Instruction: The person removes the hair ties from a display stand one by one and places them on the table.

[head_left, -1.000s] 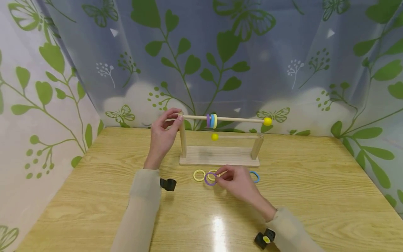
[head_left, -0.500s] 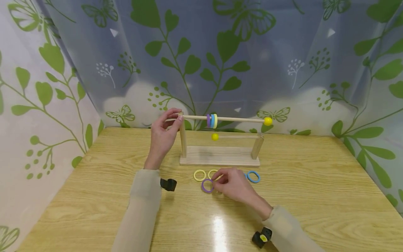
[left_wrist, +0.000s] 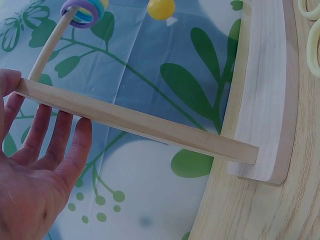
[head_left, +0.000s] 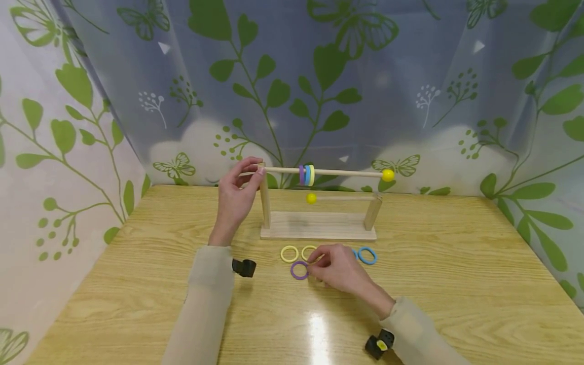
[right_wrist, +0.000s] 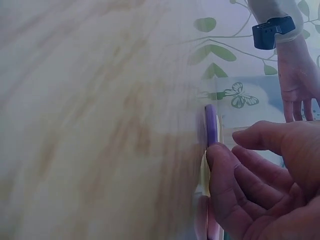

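My left hand (head_left: 237,192) grips the top of the tall left post (head_left: 265,200) of a wooden ring stand (head_left: 319,233), thumb in front. In the left wrist view its fingers (left_wrist: 60,135) lie along the post. On the upper rod (head_left: 347,173) hang a purple, a blue and a yellow ring (head_left: 312,175). My right hand (head_left: 339,268) is low over the table, one fingertip touching the edge of a loose purple ring (head_left: 294,276) lying flat. In the right wrist view another fingertip is apart from that purple ring (right_wrist: 210,122).
Two yellow rings (head_left: 283,260) and blue rings (head_left: 374,258) lie before the stand, some partly hidden by the right hand. Yellow balls (head_left: 388,175) cap both rods. The lower rod (head_left: 347,198) extends from the short right post (head_left: 373,213). A patterned curtain (head_left: 292,101) stands behind the table.
My right hand has brought the purple ring down and toward me, off the yellow ring, onto the table. My left hand and the stand have not moved.
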Action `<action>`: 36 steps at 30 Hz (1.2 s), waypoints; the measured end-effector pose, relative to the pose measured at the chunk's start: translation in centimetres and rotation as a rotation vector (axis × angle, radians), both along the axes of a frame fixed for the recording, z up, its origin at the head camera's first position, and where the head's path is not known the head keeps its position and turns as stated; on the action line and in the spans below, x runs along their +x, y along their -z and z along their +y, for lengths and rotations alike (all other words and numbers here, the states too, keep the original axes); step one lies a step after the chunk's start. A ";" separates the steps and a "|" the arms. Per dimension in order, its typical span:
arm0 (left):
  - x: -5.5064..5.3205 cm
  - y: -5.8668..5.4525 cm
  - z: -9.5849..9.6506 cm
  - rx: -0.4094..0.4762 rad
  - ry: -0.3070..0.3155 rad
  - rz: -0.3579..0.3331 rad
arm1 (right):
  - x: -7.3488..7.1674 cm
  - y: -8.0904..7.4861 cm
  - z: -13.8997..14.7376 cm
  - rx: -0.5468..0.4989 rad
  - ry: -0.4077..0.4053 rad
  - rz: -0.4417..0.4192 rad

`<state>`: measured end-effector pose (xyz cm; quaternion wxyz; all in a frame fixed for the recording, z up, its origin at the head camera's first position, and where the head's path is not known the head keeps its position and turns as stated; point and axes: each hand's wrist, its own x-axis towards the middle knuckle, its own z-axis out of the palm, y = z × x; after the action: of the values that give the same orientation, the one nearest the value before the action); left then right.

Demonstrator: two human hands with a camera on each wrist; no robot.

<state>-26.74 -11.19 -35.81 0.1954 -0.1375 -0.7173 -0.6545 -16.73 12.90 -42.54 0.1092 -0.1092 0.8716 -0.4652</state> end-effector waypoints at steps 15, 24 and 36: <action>0.0 0.1 -0.1 0.008 -0.008 0.004 | -0.6 -1.0 1.3 0.042 0.002 0.339; 0.2 0.0 0.0 0.011 -0.006 0.007 | -1.7 -2.4 2.3 -0.021 0.012 0.471; 0.1 -0.1 0.1 0.018 0.001 0.001 | -2.6 -3.4 2.0 -0.022 0.106 0.545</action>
<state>-26.63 -11.07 -35.73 0.1968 -0.1363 -0.7112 -0.6609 -19.31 14.94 -39.19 -0.1551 -0.1860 0.8683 -0.4330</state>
